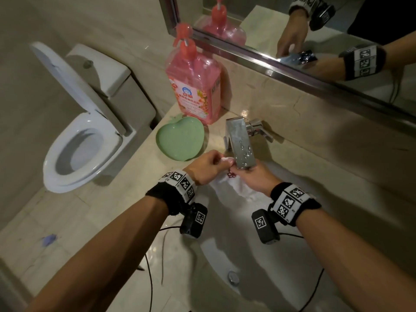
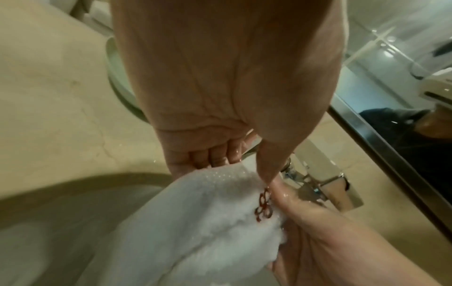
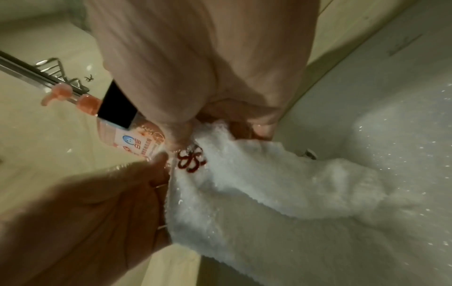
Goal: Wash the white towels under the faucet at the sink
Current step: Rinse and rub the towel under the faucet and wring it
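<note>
A white towel (image 1: 234,188) with a red embroidered mark (image 3: 192,159) hangs into the sink basin (image 1: 258,262), its top edge held up just under the chrome faucet spout (image 1: 242,146). My left hand (image 1: 208,166) pinches the towel's upper left edge with curled fingers. My right hand (image 1: 253,179) grips the upper right edge beside the mark. In the left wrist view the towel (image 2: 195,222) bunches between both hands. In the right wrist view the towel (image 3: 281,193) looks wet and droplets speckle the basin. I see no water stream in these frames.
A pink pump bottle of detergent (image 1: 195,84) and a green heart-shaped dish (image 1: 179,137) stand on the counter left of the faucet. The mirror (image 1: 315,30) runs along the back wall. An open toilet (image 1: 78,140) sits to the left. Cables (image 1: 153,266) trail over the counter's front.
</note>
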